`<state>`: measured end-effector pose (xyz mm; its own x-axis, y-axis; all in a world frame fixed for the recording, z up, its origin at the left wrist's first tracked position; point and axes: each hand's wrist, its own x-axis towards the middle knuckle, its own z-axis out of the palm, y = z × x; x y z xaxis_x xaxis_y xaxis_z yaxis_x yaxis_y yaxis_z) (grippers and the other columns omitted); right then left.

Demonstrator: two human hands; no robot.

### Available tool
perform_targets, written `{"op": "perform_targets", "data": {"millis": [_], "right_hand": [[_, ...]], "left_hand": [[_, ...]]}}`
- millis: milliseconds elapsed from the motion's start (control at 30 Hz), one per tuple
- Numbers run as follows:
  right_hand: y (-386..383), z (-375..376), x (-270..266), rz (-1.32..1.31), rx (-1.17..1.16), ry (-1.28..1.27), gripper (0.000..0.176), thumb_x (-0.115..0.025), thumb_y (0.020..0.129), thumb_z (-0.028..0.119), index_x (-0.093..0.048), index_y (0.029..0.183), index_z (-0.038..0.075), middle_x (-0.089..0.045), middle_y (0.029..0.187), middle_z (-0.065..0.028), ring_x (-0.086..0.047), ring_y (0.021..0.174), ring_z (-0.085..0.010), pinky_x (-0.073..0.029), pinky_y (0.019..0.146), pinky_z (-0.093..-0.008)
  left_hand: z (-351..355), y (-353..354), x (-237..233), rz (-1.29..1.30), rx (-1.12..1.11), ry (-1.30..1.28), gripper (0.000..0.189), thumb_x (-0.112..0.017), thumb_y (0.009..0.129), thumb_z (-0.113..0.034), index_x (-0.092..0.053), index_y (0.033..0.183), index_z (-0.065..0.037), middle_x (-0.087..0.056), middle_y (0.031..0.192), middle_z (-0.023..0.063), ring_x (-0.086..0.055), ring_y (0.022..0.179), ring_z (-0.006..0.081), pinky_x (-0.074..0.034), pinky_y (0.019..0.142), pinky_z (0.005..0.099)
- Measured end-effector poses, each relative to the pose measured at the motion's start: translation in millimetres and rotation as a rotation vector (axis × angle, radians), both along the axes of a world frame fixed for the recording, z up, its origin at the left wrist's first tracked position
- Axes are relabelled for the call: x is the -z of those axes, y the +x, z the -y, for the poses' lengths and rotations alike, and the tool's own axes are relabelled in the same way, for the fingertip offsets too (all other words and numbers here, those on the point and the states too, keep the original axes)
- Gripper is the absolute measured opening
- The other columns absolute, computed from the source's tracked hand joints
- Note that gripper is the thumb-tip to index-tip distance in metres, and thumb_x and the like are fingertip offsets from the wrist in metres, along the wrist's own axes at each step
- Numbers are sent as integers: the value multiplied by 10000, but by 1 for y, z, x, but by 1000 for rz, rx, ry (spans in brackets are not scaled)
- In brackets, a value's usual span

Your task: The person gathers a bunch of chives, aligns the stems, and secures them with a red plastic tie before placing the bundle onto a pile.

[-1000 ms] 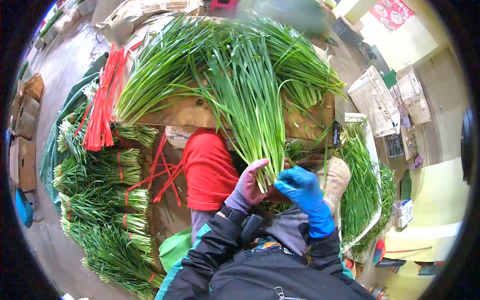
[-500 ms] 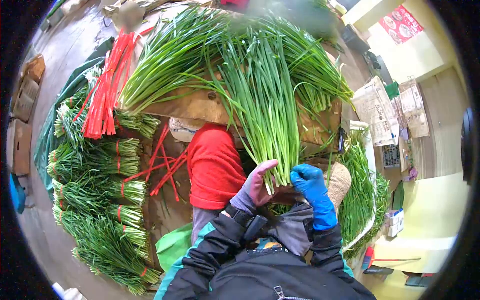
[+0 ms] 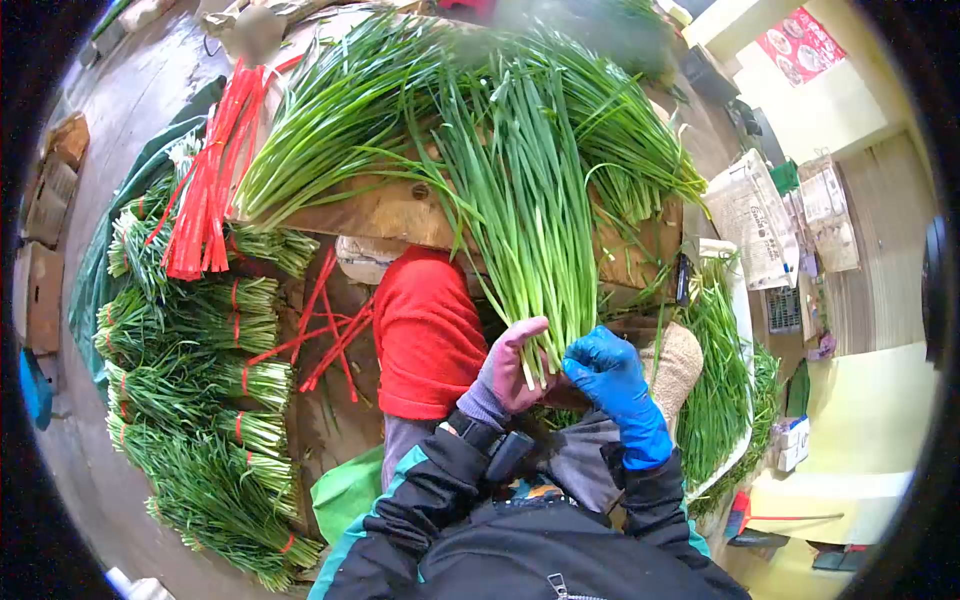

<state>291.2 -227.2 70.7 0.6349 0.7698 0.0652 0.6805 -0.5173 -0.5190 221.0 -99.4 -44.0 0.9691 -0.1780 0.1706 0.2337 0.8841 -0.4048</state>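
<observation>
Left hand (image 3: 508, 375): fingers curled around the stem ends of the greens (image 3: 540, 240) | Right hand (image 3: 612, 370): fingers bent beside them, hold unclear | Greens: leaves across the board (image 3: 370, 220), stems overhanging its near edge | Technique: light grip, ends level, stalks unbruised

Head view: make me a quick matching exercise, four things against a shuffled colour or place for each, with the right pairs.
1. Left hand
2. Right hand
3. Red-banded bundles
4. White-rimmed tub

A. Piled at the picture's left
B. Gloved in blue
C. At the picture's right, holding greens
D. Gloved in pink, at the stalks

Pairs: 1-D, 2-B, 3-A, 4-C
</observation>
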Motion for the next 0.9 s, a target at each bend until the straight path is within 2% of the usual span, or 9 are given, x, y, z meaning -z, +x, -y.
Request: {"op": "perform_targets", "data": {"millis": [100, 167, 233, 367, 400, 567, 633, 700, 900], "right_hand": [[-7, 4, -22, -299, 156, 74, 91, -688, 708, 80, -612, 743, 44, -507, 664, -53, -495, 587, -145, -415, 560, -271], [-11, 5, -35, -415, 195, 104, 74, -686, 715, 52, -619, 743, 36, -495, 649, -28, -487, 606, -105, -402, 563, -248], [-15, 2, -38, -540, 183, 182, 74, -685, 713, 42, -629, 759, 29, -504, 657, -28, -492, 609, -112, -406, 566, -246], [-22, -11, -11, -190, -38, -25, 137, -688, 703, 149, -618, 801, 82, -566, 720, -106, -583, 631, -265, -471, 585, -348], [-23, -12, -8, -191, -38, -24, 137, -688, 703, 149, -618, 801, 82, -566, 720, -106, -583, 631, -265, -471, 585, -348], [-24, -17, 4, 13, -34, -91, 161, -706, 653, 134, -576, 725, 74, -547, 683, -108, -563, 635, -287, -448, 560, -356], [-22, -19, 4, -9, -46, -117, 163, -702, 656, 147, -567, 716, 78, -546, 680, -104, -563, 637, -290, -449, 560, -361], [-21, -21, 2, -37, -67, -142, 168, -699, 659, 160, -558, 707, 81, -545, 677, -99, -563, 638, -293, -449, 561, -366], [-16, -25, 6, 87, -70, -296, 198, -677, 661, 213, -517, 682, 97, -520, 658, -109, -564, 632, -319, -441, 542, -398]], "left_hand": [[1, 0, -15, -298, -1, 239, 301, -514, 865, -217, -501, 1135, -84, -621, 915, 128, -632, 880, 291, -527, 766, 440], [-12, 1, -65, -351, 44, 261, 302, -564, 823, -257, -534, 1044, -53, -634, 951, 159, -632, 827, 304, -516, 748, 427], [-16, 0, -77, -382, 68, 205, 251, -569, 822, -265, -556, 984, -73, -647, 850, 132, -642, 746, 279, -529, 696, 405], [-1, -1, -35, -510, -154, 367, 152, -576, 828, -270, -574, 859, -121, -614, 631, 82, -616, 555, 227, -527, 569, 363], [-2, -2, -31, -403, -115, 379, 96, -595, 834, -212, -574, 899, -144, -572, 688, 13, -600, 643, 112, -523, 616, 331], [6, -2, -21, -420, -147, 431, 120, -600, 833, -203, -568, 930, -138, -541, 692, -5, -574, 651, 109, -494, 615, 307], [9, 2, -8, -525, -234, 685, 182, -553, 853, -290, -562, 974, -153, -605, 759, 44, -617, 732, 190, -509, 705, 362], [10, -3, -9, -392, -318, 648, 229, -547, 858, -292, -537, 1034, -146, -593, 834, 43, -603, 802, 172, -497, 759, 342], [-1, -5, -41, -472, -86, 500, 491, -676, 722, -159, -453, 1152, -77, -511, 1070, 56, -521, 998, 141, -438, 878, 338]]}}
